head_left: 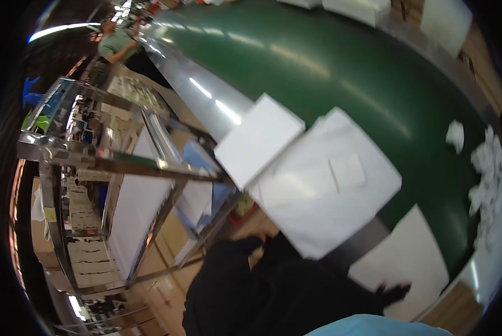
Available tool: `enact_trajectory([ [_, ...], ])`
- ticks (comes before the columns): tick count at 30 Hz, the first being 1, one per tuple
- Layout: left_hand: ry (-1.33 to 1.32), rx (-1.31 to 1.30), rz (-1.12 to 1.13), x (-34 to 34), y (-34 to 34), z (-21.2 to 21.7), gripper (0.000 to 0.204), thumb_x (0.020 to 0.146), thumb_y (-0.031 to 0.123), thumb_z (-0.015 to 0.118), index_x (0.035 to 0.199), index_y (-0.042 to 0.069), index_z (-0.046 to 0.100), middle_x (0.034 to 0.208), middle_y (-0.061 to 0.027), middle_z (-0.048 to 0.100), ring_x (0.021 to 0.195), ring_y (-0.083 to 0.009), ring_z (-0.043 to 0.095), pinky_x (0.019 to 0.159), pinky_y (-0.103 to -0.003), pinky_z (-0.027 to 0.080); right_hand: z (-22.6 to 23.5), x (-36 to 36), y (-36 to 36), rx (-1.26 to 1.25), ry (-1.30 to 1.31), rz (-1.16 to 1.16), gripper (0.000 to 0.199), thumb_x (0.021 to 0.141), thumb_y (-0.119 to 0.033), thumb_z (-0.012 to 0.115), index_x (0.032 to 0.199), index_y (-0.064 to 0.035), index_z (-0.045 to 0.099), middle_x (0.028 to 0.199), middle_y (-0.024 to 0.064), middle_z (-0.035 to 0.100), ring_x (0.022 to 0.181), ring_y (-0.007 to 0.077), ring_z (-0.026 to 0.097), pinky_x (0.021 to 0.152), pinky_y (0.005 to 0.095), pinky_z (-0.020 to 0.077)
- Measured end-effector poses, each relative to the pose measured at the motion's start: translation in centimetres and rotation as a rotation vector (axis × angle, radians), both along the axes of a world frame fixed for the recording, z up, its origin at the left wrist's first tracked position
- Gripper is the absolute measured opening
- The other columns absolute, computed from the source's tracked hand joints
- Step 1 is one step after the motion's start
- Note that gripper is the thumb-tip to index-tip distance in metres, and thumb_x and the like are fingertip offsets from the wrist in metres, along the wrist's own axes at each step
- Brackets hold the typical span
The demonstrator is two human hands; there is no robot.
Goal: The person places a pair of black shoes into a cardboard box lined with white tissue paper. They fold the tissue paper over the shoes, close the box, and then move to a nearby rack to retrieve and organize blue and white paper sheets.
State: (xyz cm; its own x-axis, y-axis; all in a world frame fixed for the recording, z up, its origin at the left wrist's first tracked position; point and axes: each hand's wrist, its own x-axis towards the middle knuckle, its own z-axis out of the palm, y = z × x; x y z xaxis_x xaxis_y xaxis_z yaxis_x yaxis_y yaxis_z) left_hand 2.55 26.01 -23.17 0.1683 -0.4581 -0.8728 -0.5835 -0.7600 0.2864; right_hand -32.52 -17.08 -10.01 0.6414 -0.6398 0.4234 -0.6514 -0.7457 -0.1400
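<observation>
White paper sheet [318, 190], large and a little crumpled, lies at the centre, half on the green conveyor belt [318, 67] and half over its metal edge [206, 92]. White flat box [259, 140] rests at about 10 o'clock from the sheet, touching its corner and hanging over the belt's edge. Only one hand shows clearly, the right hand [393, 292] in a dark glove at 5 o'clock, lying on another white sheet [407, 257]; if it is open or closed I cannot tell, because it is small and dark. The left hand is hidden under the black sleeves [273, 291] low in the picture. Metal rack [122, 162] with white sheets stands at 9 o'clock. Torn white paper scraps [489, 185] lie at 3 o'clock on the belt.
</observation>
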Motion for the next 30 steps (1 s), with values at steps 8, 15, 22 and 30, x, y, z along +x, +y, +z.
enact_trajectory([
  [8,0.351,-0.05,-0.277,5.9,-0.5,5.4,0.024,0.083,0.019,0.059,0.094,0.002,0.071,0.078,-0.0094,0.07,0.071,-0.0222,0.067,0.067,-0.035,0.052,-2.9,-1.7,-0.5,0.023,0.128,-0.187,0.068,0.093,-0.043,0.052,0.147,-0.0087,0.027,0.153,0.0149,0.026,0.141,0.0367,0.021,0.11,0.0569,0.0148],
  [15,-0.807,-0.912,-0.035,11.2,-10.5,17.4,0.07,0.071,0.045,0.073,0.128,0.012,0.049,0.112,-0.0126,0.06,0.101,-0.0312,0.058,0.083,-0.041,0.049,-3.5,-2.5,-0.9,0.074,0.325,-0.293,0.077,0.089,-0.052,0.053,0.148,-0.0112,0.025,0.152,0.019,0.023,0.138,0.0417,0.023,0.104,0.0625,0.0227],
  [22,-0.89,-0.598,-0.001,13.9,-13.6,17.2,0.094,0.043,0.052,0.086,0.119,0.009,0.052,0.106,-0.0135,0.058,0.101,-0.0322,0.058,0.083,-0.046,0.047,-2.4,-4.3,-1.4,0.373,0.346,-0.174,0.104,0.07,-0.059,0.071,0.149,-0.0119,0.022,0.154,0.0219,0.014,0.14,0.0462,0.014,0.105,0.0657,0.0183],
  [30,-0.749,-0.955,0.299,14.1,-12.0,15.8,0.055,0.076,0.043,0.07,0.118,0.011,0.057,0.1,-0.0143,0.062,0.095,-0.0332,0.061,0.08,-0.043,0.049,-2.7,-4.2,-1.7,0.429,0.278,-0.171,0.104,0.069,-0.055,0.074,0.15,-0.0139,0.022,0.155,0.0193,0.015,0.142,0.0427,0.011,0.106,0.0664,0.0142],
])
